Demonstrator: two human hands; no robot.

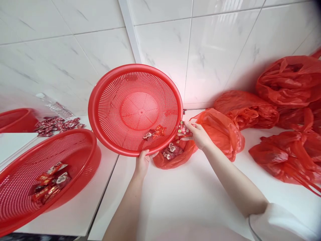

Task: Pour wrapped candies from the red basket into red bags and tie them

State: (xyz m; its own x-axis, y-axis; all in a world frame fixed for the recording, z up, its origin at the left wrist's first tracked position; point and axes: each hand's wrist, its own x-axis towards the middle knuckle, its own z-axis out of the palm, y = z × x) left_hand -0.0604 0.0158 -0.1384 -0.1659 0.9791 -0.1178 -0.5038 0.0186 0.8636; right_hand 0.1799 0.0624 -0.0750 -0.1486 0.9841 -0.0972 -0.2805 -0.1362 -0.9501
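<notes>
My left hand (pixel 142 164) is closed on the near rim of a round red plastic colander (pixel 140 107), which is tilted with its inside facing me. A few small wrapped packets (pixel 154 133) lie low inside it. At the colander's right edge my right hand (pixel 199 134) pinches a red and green snack packet (pixel 185 129) between thumb and fingers. Beneath that hand an open red plastic bag (pixel 173 164) holds dark red packets (pixel 172 151) with pale print. The bag is partly hidden behind the colander.
Another red colander (pixel 87 174) with several packets (pixel 52 182) stands at the left. Behind it are a pile of small red packets (pixel 57 125) and a clear plastic bottle (pixel 56 106). Filled red bags (pixel 288 154) crowd the right side. A tiled wall (pixel 160 43) closes off the back.
</notes>
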